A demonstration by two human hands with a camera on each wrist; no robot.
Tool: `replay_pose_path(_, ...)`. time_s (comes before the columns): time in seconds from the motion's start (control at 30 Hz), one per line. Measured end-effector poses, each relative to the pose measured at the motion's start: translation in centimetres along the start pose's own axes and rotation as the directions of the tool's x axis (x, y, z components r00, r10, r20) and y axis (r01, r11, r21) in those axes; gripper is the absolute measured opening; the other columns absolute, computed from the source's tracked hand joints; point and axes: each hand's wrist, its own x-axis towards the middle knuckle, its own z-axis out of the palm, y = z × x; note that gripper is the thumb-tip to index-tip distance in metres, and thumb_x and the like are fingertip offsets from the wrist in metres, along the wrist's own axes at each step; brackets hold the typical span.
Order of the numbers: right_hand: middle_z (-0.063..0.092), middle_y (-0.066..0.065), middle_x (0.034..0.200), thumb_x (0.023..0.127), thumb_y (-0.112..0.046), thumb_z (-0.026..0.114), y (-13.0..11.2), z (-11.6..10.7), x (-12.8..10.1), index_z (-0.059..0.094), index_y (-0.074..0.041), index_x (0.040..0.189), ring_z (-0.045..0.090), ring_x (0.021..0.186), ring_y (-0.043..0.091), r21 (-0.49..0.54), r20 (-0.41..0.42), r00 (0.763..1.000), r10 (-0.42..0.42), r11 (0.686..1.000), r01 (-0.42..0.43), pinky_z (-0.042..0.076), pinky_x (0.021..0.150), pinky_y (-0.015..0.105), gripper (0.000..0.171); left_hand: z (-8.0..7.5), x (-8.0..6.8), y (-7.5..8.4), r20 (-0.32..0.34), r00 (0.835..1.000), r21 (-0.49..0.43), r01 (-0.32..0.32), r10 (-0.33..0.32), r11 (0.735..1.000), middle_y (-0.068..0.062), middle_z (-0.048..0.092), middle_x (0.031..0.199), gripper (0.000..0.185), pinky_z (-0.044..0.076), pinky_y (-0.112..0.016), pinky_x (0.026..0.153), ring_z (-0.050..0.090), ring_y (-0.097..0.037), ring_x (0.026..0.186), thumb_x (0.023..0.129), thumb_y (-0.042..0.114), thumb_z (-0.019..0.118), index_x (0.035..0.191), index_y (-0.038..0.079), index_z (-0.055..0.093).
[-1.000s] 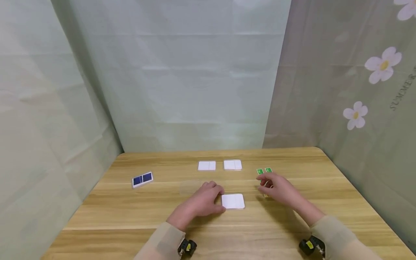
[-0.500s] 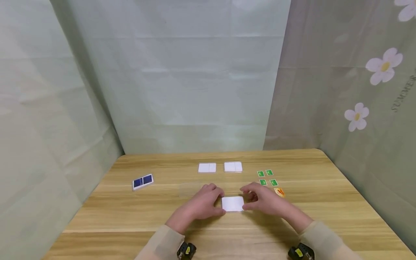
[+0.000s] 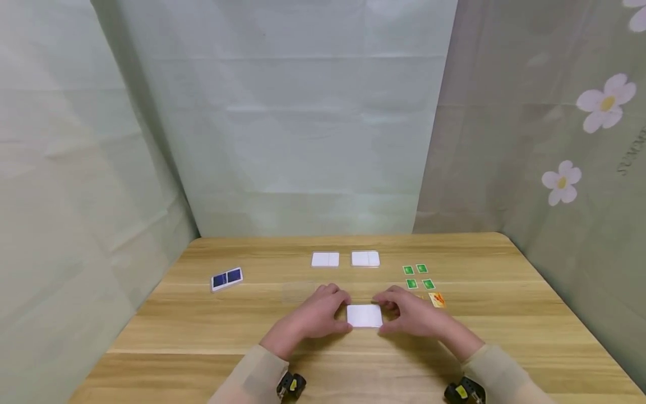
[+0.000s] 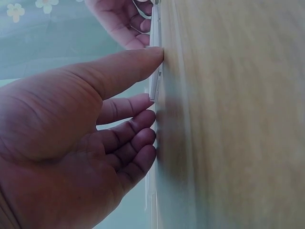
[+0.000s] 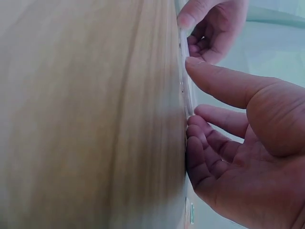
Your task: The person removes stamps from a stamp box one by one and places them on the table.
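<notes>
A white card stack lies flat near the middle of the wooden table, between the person's two hands. The left hand rests at the stack's left edge, its fingers curled against that side and the thumb tip on the near corner; the left wrist view shows the thumb touching the thin white edge while the other fingers bend loosely below it. The right hand mirrors this at the right edge, fingers curled to that side and thumb stretched along the stack's edge. Together the hands pinch the stack from both sides while it stays on the tabletop.

Farther back lie two white card piles side by side. To the right, four small green cards form a square, with an orange card just beside them, near the right hand. A blue-backed card pile sits well apart to the left.
</notes>
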Motion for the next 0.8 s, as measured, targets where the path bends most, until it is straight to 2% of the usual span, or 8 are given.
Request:
replay_pose_path(0.4, 0.060, 0.005, 0.117, 0.089, -0.020, 0.095, -0.04, -0.30, 0.40, 0.072, -0.005, 0.132, 0.057, 0.105, 0.022, -0.011, 0.011, 0.999, 0.039, 0.999, -0.039, 0.053, 0.089, 0.035, 0.051, -0.47, 0.07, 0.45, 0.016, 1.000, -0.008, 0.020, -0.020, 1.000, -0.004, 0.063, 0.133, 0.050, 0.052, -0.040, 0.108, 0.054, -0.021, 0.120, 0.095, 0.033, 0.090, 0.135, 0.010, 0.071)
replay_pose_path(0.67, 0.060, 0.005, 0.112, 0.088, -0.014, 0.095, -0.02, -0.25, 0.45, 0.072, -0.006, 0.122, 0.056, 0.102, 0.022, -0.009, 0.009, 1.000, 0.022, 1.000, -0.022, 0.052, 0.087, 0.033, 0.042, -0.13, -0.14, 0.36, 0.020, 1.000, 0.014, 0.004, -0.005, 1.000, -0.004, 0.063, 0.132, 0.050, 0.052, -0.039, 0.105, 0.055, -0.020, 0.118, 0.096, 0.034, 0.089, 0.135, 0.010, 0.071)
replay_pose_path(0.8, 0.059, 0.005, 0.112, 0.088, -0.014, 0.095, 0.00, -0.04, 0.44, 0.072, -0.007, 0.121, 0.056, 0.102, 0.021, -0.003, 0.004, 0.999, 0.031, 0.999, -0.031, 0.052, 0.088, 0.033, 0.041, -0.13, -0.19, 0.39, 0.000, 1.000, 0.035, -0.017, 0.017, 0.999, -0.005, 0.065, 0.132, 0.050, 0.053, -0.040, 0.106, 0.057, -0.021, 0.119, 0.096, 0.032, 0.089, 0.136, 0.009, 0.071)
